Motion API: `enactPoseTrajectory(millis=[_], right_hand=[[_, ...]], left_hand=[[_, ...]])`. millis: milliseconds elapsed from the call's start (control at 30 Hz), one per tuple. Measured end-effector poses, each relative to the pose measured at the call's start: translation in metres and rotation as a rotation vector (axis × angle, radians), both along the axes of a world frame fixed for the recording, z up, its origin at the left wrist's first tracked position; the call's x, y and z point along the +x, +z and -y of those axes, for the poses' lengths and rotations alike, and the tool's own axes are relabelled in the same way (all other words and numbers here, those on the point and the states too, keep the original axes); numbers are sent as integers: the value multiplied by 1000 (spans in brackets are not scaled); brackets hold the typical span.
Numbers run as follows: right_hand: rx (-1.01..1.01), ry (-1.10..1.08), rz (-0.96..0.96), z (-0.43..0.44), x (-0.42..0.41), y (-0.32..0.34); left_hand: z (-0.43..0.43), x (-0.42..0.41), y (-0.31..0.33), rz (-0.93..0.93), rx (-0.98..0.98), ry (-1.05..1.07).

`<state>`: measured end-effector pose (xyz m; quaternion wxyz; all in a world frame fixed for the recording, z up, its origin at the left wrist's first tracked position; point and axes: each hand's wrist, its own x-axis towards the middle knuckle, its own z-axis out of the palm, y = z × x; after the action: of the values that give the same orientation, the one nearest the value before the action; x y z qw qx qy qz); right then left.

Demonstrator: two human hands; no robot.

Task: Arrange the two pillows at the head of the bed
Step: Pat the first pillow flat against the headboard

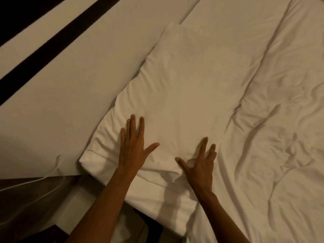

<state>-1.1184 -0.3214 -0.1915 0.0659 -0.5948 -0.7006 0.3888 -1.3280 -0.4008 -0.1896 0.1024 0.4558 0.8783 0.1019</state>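
Head view of a bed in dim, warm light. The bed fills the frame from 12 through 6 o'clock and is covered by one white duvet, heavily creased, with its deepest folds toward 3 o'clock. A pale padded headboard runs diagonally from 7 to 12 o'clock; one dark band crosses it parallel to its edge, and a dark area lies beyond at 11 o'clock. At 8 o'clock a thin white cord trails off the headboard's lower edge over a dark surface whose nature cannot be told. One pillow is in view; a second cannot be made out. It is white, long and lies flat at centre, its long axis running from 7 to 1 o'clock, its left edge touching the headboard and its right edge meeting the duvet. Its near end, with a flat hem, overhangs the bed's edge at 6 o'clock. Two bare hands rest palm-down on this near end. The left hand lies toward 7 o'clock with fingers straight and spread, thumb out, grasping nothing. The right hand lies toward 5 o'clock, likewise flat with fingers extended and thumb out, with small wrinkles in the fabric beneath it. Both forearms enter from 6 o'clock.
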Motion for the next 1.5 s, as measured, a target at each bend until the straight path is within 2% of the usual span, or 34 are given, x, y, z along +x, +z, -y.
enactPoseTrajectory(millis=[133, 333, 500, 700, 800, 933, 1100, 1300, 1500], right_hand=[[-17, 36, 58, 11, 9, 6], [226, 16, 12, -26, -21, 34], [201, 66, 62, -66, -67, 8], [186, 97, 111, -49, -45, -1], [195, 35, 128, -62, -46, 11], [340, -16, -2, -124, -89, 21], [343, 20, 79, -145, -124, -10], [334, 21, 89, -124, -110, -15], [380, 26, 140, -129, -116, -29]], left_hand=[[1, -7, 1, -22, 8, -26], [-54, -31, 19, -71, 172, -250], [-84, -51, 7, -54, 81, -272], [-60, -71, 5, -11, 72, -303], [-79, -72, 11, 68, 179, -241], [-155, -74, 24, 67, 305, -248], [-179, -76, -6, -47, 162, -230], [-154, -75, -9, -48, 151, -242], [-159, -76, -22, -124, 101, -241]])
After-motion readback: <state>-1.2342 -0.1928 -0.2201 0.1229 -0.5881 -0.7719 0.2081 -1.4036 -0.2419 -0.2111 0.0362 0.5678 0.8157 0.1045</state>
